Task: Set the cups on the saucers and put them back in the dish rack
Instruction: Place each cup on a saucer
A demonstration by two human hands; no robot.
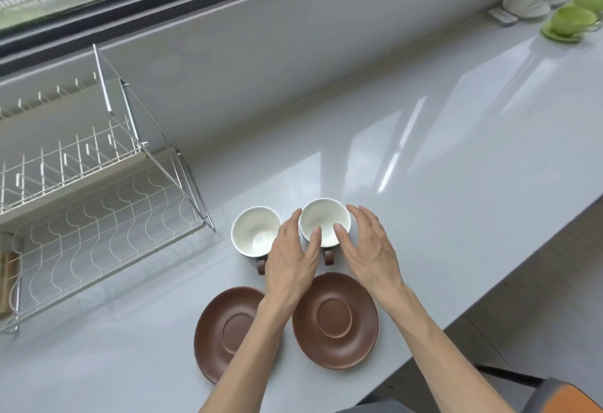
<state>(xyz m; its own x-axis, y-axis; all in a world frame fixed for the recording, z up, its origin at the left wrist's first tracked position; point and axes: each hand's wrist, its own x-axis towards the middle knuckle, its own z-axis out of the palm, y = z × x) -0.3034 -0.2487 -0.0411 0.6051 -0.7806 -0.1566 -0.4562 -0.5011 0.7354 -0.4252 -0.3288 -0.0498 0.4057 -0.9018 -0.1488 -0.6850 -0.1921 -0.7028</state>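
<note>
Two cups, white inside with brown handles, stand upright on the grey counter: the left cup [253,233] and the right cup [323,216]. Both handles point toward me. In front of them lie two brown saucers, the left saucer [225,331] partly under my left forearm and the right saucer [336,319], both bare. My left hand [292,261] and my right hand [365,246] flank the right cup, fingers spread, with fingertips at its rim and sides. I cannot tell whether they grip it. The wire dish rack [98,216] stands at the left with nothing on it.
White cups on saucers [527,1] and green cups on saucers [571,21] stand at the far right back of the counter [424,168]. A window runs along the back wall. The counter's front edge slants on the right, with a chair [561,393] below it.
</note>
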